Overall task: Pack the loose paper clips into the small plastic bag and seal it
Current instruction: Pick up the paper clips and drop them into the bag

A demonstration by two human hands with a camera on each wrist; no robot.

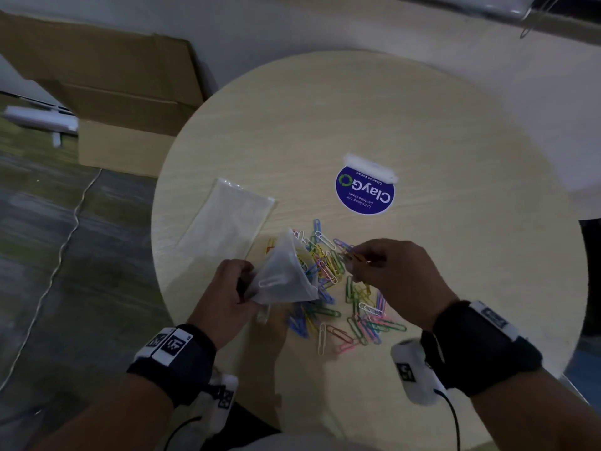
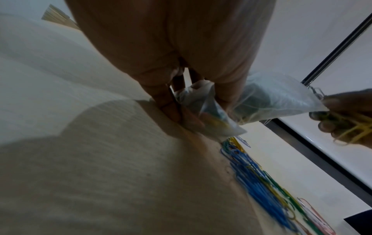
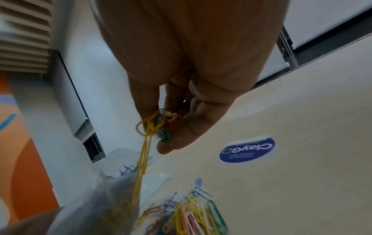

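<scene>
Right now my left hand (image 1: pixel 227 288) grips the small clear plastic bag (image 1: pixel 286 275) above the scattered coloured paper clips (image 1: pixel 341 304), while my right hand (image 1: pixel 387 268) pinches a tangled clump of clips (image 3: pixel 155 127) just beside its mouth. Beyond the pile lie a flat stack of clear bags (image 1: pixel 234 213) and a round blue sticker (image 1: pixel 364 193), with bare room past them on the pale round wooden table (image 1: pixel 455 131). Left of its edge, a brown cardboard box (image 1: pixel 123 92) sits on the floor.
</scene>
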